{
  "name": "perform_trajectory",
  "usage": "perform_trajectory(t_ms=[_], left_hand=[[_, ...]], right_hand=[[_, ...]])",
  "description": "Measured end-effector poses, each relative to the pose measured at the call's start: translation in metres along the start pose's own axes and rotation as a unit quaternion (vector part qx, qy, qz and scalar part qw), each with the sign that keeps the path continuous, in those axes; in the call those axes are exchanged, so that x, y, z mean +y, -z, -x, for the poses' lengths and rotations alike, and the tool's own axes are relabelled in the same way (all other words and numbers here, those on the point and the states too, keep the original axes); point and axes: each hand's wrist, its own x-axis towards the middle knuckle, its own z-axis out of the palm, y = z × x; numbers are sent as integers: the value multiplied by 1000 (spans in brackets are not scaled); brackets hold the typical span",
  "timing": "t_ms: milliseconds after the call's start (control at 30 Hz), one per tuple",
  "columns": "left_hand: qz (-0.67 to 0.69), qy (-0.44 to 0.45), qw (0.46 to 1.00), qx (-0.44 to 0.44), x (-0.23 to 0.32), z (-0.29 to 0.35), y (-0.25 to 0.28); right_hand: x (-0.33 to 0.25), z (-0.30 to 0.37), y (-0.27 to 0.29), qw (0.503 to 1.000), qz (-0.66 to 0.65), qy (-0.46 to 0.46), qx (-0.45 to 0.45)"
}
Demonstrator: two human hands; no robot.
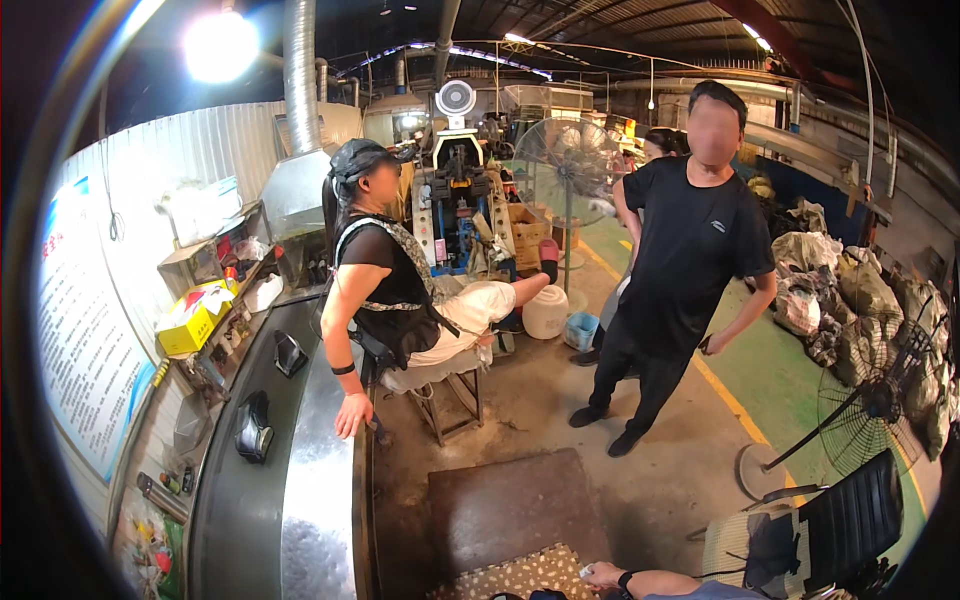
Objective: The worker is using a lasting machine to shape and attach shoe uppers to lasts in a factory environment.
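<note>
My right hand (604, 575), with a black band at the wrist, shows at the lower edge over a brown spotted cloth (515, 578). Its fingers are closed, and a small white thing (586, 572) pokes out at their tips; its kind is too small to tell. My left hand is out of the picture. Off to the left, two black shoe-like pieces (255, 428) lie apart on a dark conveyor belt (235, 510). Neither piece is near my hand.
A seated person (395, 270) leans a hand on the metal ledge (318, 490) beside the belt. Another person in black (690, 240) stands ahead. A chair (850, 520) and floor fan (875, 400) stand right, before piled sacks (860, 300). A yellow box (195, 318) sits left.
</note>
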Motion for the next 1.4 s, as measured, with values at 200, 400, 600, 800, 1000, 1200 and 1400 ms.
perform_trajectory(t_ms=[200, 400, 600, 800, 1000, 1200, 1400], left_hand=[[-84, 20, 996, 13, 3, 3, 6], [-82, 3, 996, 22, -15, -7, -7], [-58, -46, 997, 25, -34, -10, -13], [-65, -35, 996, 44, 6, 2, 4], [-41, -15, 998, 46, -12, 4, -8], [-103, 10, 993, 58, 18, 19, 8], [-86, 37, 995, 33, 27, 22, 16]], right_hand=[[5, -7, -6, 999, -38, 9, -12], [-11, -10, 2, 1000, -13, 11, -6], [-5, -17, -5, 999, -4, 35, 3], [25, -33, -10, 997, 66, 37, -7], [2, 3, -5, 1000, -8, -1, 8], [-6, 6, 4, 1000, -2, -9, 1], [-3, 4, 5, 1000, -4, -14, -5]])
